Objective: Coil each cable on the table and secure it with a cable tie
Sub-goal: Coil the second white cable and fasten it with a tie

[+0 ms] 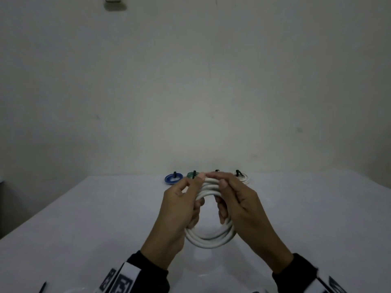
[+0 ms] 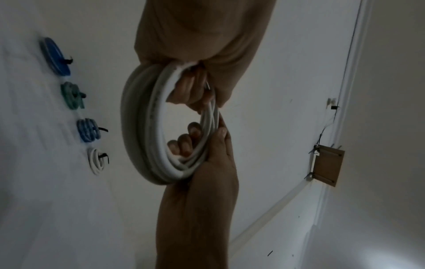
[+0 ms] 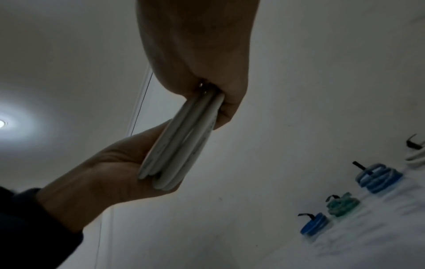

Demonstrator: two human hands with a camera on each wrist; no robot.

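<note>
Above the table [image 1: 105,218], both hands grip the white cable coil [image 1: 209,237].

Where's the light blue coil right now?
Head view hides it behind the hands. In the left wrist view the light blue coil lies in the far-edge row on the table, between the green coil and the small white coil.

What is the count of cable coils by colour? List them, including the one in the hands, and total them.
Dark blue coil, tied, on the table: 1
Green coil, tied: 1
Light blue coil, tied: 1
Small white coil, tied: 1
Large white coil, gripped by the left hand and right hand, no tie visible: 1
Total: 5
</note>
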